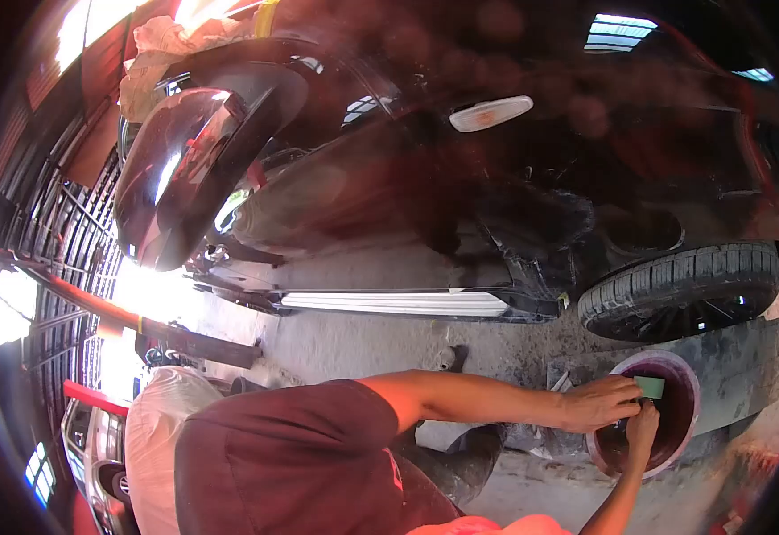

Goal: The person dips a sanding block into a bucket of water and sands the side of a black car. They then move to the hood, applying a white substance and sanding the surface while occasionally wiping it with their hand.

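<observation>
A small flat green rectangular piece (650,387) is at my fingertips over the bucket (691,397), which has a pale pinkish rim and a dark reddish inside. My left hand (599,404) reaches in from the left, its fingers closed at the left edge of the green piece. From below comes my right hand (642,430), with fingers pinched together at the lower edge of the same piece. Part of the bucket's inside is hidden behind both hands.
A dark, glossy car body fills the upper view, with a side lamp (491,114), a mirror (175,169) and a tyre (684,290). A light side step (394,304) runs along its bottom. The bucket stands by a grey flat board (746,370). Another vehicle (95,455) is at lower left.
</observation>
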A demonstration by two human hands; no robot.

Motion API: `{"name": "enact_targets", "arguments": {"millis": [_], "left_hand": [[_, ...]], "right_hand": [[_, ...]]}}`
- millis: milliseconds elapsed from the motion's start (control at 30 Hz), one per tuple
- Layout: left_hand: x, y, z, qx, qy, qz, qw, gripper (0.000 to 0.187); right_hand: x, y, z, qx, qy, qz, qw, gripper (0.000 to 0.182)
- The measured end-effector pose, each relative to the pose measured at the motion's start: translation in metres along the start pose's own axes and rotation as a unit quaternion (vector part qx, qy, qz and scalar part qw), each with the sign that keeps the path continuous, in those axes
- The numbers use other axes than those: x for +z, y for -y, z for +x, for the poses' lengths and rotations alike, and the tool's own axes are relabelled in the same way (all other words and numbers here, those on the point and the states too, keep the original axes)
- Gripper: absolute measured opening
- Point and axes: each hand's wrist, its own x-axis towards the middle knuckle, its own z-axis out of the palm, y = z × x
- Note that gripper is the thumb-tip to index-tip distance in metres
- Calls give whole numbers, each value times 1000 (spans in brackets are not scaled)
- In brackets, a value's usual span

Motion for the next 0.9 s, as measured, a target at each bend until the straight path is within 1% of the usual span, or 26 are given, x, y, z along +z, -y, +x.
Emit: {"name": "enact_targets", "arguments": {"millis": [33, 67, 100, 167, 200, 233, 267, 300, 367, 433, 500, 533, 600, 633, 667, 700, 767, 800, 867, 900], "left_hand": [[-12, -7, -7, 4, -20, 9, 1000, 34], [-19, -7, -24, -25, 37, -11, 999, 38], [-25, -2, -48, -54, 93, -30, 994, 41], [-54, -3, -97, -90, 148, -15, 985, 42], [-64, 0, -124, -123, 182, -9, 976, 42], [-75, 4, -152, -155, 218, -4, 964, 42], [-89, 8, -183, -168, 239, 38, 956, 44], [-101, 10, -212, -180, 257, 74, 947, 46], [-132, 8, -267, -257, 235, 111, 931, 44], [-164, 1, -304, -375, 232, 134, 888, 42], [-193, -4, -351, -415, 192, 165, 874, 39], [-208, -3, -372, -442, 199, 172, 858, 38], [-227, 1, -416, -499, 215, 185, 819, 37], [-235, 3, -432, -528, 224, 193, 796, 37], [-244, 1, -439, -558, 223, 197, 774, 38], [-251, 0, -442, -589, 223, 200, 751, 38], [-259, 3, -458, -597, 185, 203, 754, 38], [-259, 5, -467, -601, 168, 203, 755, 38], [-255, 14, -484, -586, 144, 186, 775, 38], [-255, 20, -491, -574, 137, 178, 787, 38]], "right_hand": [[17, -29, 14, 38, 1, -69, 997, 23], [45, -74, 29, -17, -35, -134, 990, 23], [65, -109, 48, 4, -21, -150, 988, 23], [92, -147, 76, 47, 4, -180, 983, 25], [105, -152, 84, 121, 22, -199, 972, 36], [106, -133, 86, 97, 56, -233, 966, 32], [111, -105, 82, 78, 92, -267, 956, 29], [102, -89, 70, 63, 130, -304, 942, 27], [127, -107, 65, 108, 73, -291, 948, 43], [132, -132, 44, 67, 48, -179, 980, 42], [107, -148, 38, 12, 11, -70, 997, 40], [84, -145, 47, -18, -7, -15, 1000, 40], [36, -102, 18, 63, -11, 98, 993, 40], [19, -88, 2, 118, -25, 205, 971, 41], [-20, -32, -28, 110, -31, 343, 932, 42], [-76, 63, -64, 250, -61, 432, 864, 43], [-99, 78, -89, 207, -128, 483, 841, 40], [-116, 84, -97, 171, -134, 471, 855, 41], [-152, 105, -124, 106, -146, 445, 877, 43], [-167, 123, -139, 93, -182, 458, 865, 45]]}}
